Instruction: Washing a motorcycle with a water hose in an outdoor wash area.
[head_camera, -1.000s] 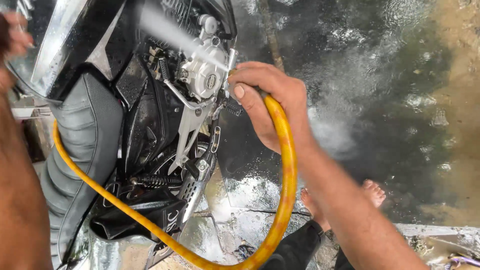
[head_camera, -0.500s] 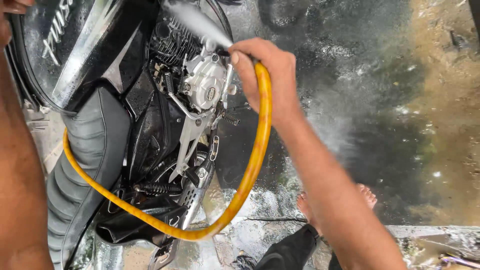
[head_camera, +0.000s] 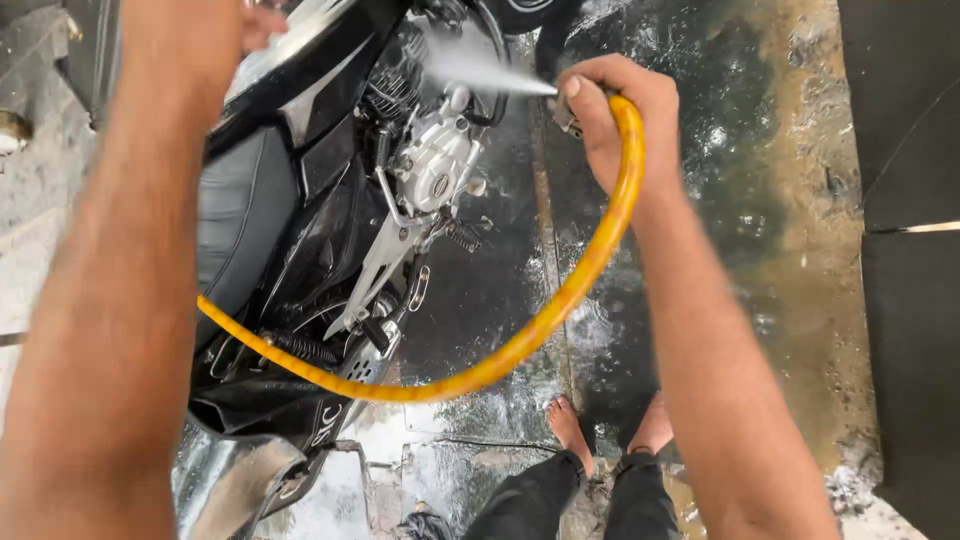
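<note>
Your right hand (head_camera: 615, 115) grips the hose (head_camera: 560, 310) closed; aim the spray at the engine (head_camera: 435, 165) at nine o'clock. Left hand (head_camera: 262, 25) grip: cannot tell.

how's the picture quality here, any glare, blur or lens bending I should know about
Head view: even daylight, no hard shadows; bright glare on the wet floor and the motorcycle bodywork; left forearm looms close and soft; water spray is motion-smeared; right hand and yellow hose stay fairly sharp; wide lens stretches the edges.
</note>
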